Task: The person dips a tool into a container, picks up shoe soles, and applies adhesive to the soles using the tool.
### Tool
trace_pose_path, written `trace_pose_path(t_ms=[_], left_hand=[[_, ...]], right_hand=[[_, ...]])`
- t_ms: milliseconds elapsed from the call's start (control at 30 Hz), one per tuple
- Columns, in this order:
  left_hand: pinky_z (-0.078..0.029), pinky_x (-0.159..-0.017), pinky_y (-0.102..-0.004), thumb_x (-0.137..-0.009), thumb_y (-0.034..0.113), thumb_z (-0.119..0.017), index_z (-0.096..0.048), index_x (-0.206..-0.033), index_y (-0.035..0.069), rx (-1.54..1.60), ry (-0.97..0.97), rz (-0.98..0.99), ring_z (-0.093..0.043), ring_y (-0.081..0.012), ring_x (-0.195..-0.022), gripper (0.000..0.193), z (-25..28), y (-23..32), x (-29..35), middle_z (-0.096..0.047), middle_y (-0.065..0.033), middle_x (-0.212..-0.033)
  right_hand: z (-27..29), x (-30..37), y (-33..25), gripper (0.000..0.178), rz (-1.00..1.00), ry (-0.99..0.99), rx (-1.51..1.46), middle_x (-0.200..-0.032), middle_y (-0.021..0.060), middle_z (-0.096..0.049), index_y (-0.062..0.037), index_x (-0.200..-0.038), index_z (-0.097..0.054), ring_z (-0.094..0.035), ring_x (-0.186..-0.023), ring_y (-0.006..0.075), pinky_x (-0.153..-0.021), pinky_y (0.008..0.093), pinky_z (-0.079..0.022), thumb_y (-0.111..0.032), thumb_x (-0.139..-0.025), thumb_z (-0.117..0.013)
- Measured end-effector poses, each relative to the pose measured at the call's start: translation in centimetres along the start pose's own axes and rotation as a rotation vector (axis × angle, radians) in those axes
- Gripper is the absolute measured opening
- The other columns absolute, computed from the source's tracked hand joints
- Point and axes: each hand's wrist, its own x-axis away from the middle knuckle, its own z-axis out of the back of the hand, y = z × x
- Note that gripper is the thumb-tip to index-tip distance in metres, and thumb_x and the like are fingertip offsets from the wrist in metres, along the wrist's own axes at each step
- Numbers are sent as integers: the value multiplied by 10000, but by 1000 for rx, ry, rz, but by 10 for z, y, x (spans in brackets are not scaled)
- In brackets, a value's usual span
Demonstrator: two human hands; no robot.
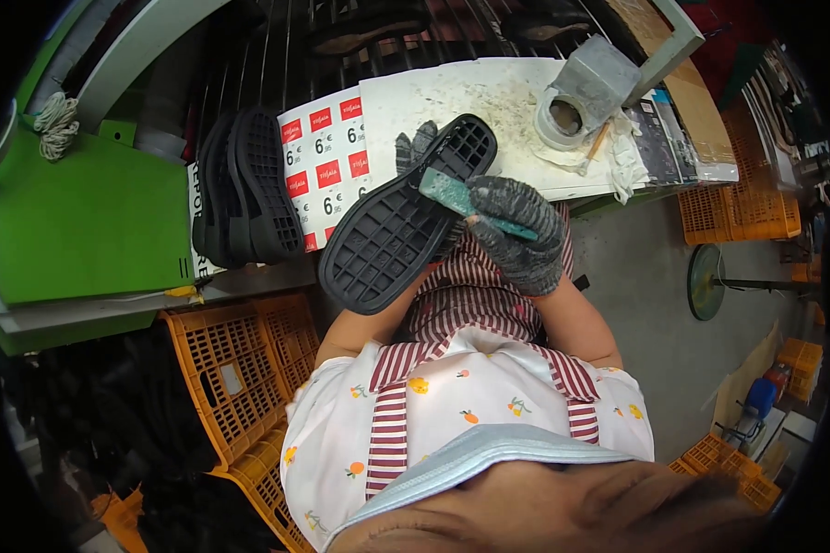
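Note:
A black shoe sole (387, 235) is held tilted over the table's near edge, its waffle-like grid facing up. My left hand (417, 146), in a grey knitted glove, grips it from beneath, with fingertips showing past its far-left edge and the palm hidden. Closed in a like glove, my right hand (521, 230) holds a teal flat bar (450, 194) whose wide end lies against or just over the sole's right rim. The bar's exact kind is unclear. Several more black soles (266, 184) stand on edge, side by side, to the left.
White sheets (452, 88) with dark specks cover the worktop beside a printed red-and-white sheet (323, 161). At the right sit a smeared grey pot (563, 120), a thin brush (596, 143) and a crumpled cloth (625, 157). Orange crates (226, 373) stand below at left.

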Motion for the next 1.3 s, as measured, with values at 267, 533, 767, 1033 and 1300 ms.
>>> trace_pose_path(t_ms=[267,533,767,1033,1300], left_hand=[[-215,-1032,-454,-851,361,-445,-438,-1211,136,214,-62,85,-350,-266,-1195,424,-30,-3,-37,-391,-147,-1262],[-218,-1032,-449,-852,360,-444,-433,-1214,135,483,-88,112,-352,-261,-1193,427,-31,-7,-24,-388,-144,-1264],[-221,-1032,-445,-853,360,-444,-428,-1217,135,702,-82,154,-354,-256,-1191,429,-41,-13,-26,-386,-141,-1267],[-225,-1031,-440,-853,359,-443,-423,-1220,134,956,-61,193,-357,-251,-1190,431,-36,-15,-3,-384,-138,-1269],[-228,-1031,-435,-854,359,-443,-418,-1224,134,1218,-33,250,-359,-246,-1188,433,-55,-12,-12,-382,-135,-1272]], right_hand=[[-32,1,-18,296,138,-87,53,-899,101,-619,-61,-918,-614,-607,-810,246,-716,326,-487,-158,-661,-725],[-49,2,-30,286,295,-253,-14,-941,107,-617,-68,-936,-607,-602,-853,237,-745,322,-476,-113,-672,-707],[-46,-1,-20,270,134,-114,-59,-895,94,-621,-53,-881,-617,-607,-800,223,-705,306,-486,-143,-653,-731],[-27,2,-6,248,-90,-1,-30,-900,113,-621,-39,-909,-616,-599,-834,224,-742,303,-471,-68,-678,-701],[-37,-2,-26,271,82,-140,-70,-917,110,-622,-53,-913,-614,-606,-832,228,-727,305,-481,-101,-666,-715]])
